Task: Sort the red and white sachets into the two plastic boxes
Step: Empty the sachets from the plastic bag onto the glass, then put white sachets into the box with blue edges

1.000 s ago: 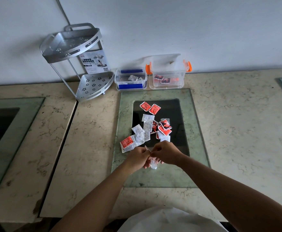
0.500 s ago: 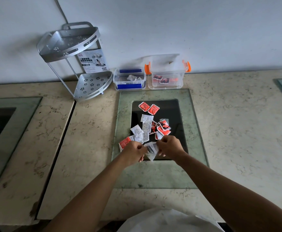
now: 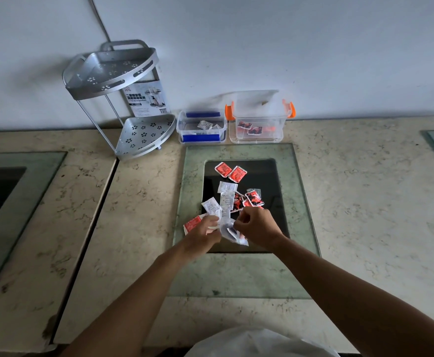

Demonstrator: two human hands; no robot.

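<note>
**Both hands on a clear wrapper at the near edge of the sachet pile**

Left hand [image 3: 205, 234] and right hand [image 3: 256, 229] meet over the glass panel [image 3: 239, 276] set into the marble bench [image 3: 365, 202]. Fingers of both are curled, pinching opposite sides of a crumpled clear wrapper [image 3: 232, 234] held between them. What is inside the wrapper is too blurred to tell; some dark and red patches show through.

Loose sachets lie on the panel just beyond the hands. Two red sachets [image 3: 231, 171] sit side by side at the far end of the pile. White sachets [image 3: 225, 199] lie in the middle, overlapping. More red ones [image 3: 253, 198] lie to their right, partly overlapped by the white ones and by the right hand. One red sachet [image 3: 192, 224] pokes out from under the left hand.

Against the wall, two plastic boxes stand side by side, both open. The blue-clipped box [image 3: 201, 127] holds white sachets. The orange-clipped box [image 3: 258, 124], on its right, holds red sachets.

A two-tier metal corner rack [image 3: 123, 99] stands on the bench left of the boxes, with a printed card [image 3: 147, 99] behind it.
</note>
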